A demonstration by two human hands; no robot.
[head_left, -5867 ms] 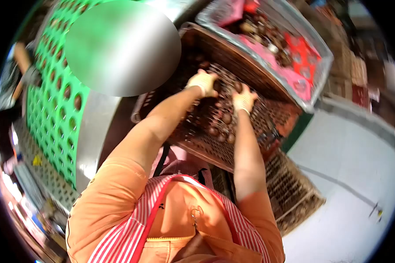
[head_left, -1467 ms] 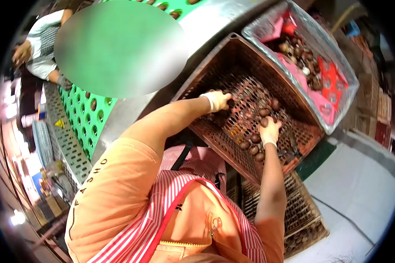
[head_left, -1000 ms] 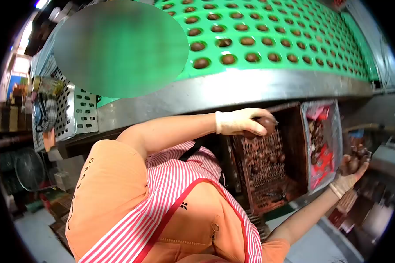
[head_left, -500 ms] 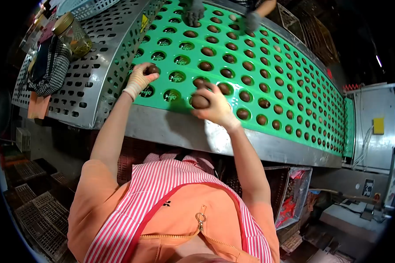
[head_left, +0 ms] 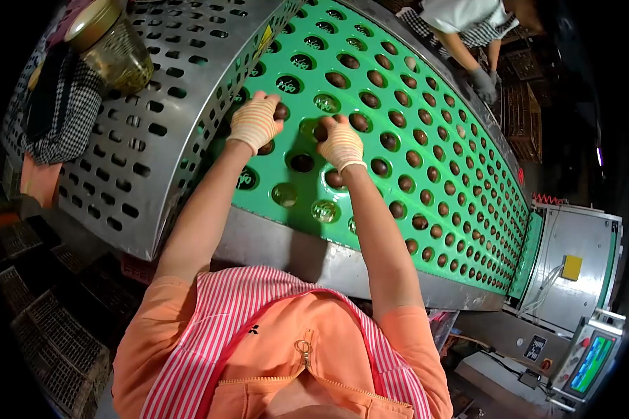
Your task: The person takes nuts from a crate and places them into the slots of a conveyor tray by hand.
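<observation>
Both hands wear pale striped knit gloves and are over a green tray (head_left: 297,143) with rows of round cups. My left hand (head_left: 256,124) curls its fingers around a brown egg (head_left: 282,112) near the tray's left side. To its right, my right hand (head_left: 342,143) has its fingertips on another brown egg (head_left: 320,133), at a cup; the fingers partly hide it. Below the hands, a brown egg (head_left: 302,163) lies in a cup. Cups nearest me, such as one cup (head_left: 284,195), hold no egg.
A perforated metal panel (head_left: 157,129) borders the tray on the left, with a lidded jar (head_left: 115,52) and checkered cloth (head_left: 66,115) on it. Many eggs fill cups to the right. Across the tray, a co-worker's gloved hand (head_left: 482,85) is near crates (head_left: 521,122). A control screen (head_left: 592,363) stands at right.
The view has shifted. Both hands have moved farther in over the tray, and an egg now sits in a cup below them. The co-worker's hands have left the tray for its far edge.
</observation>
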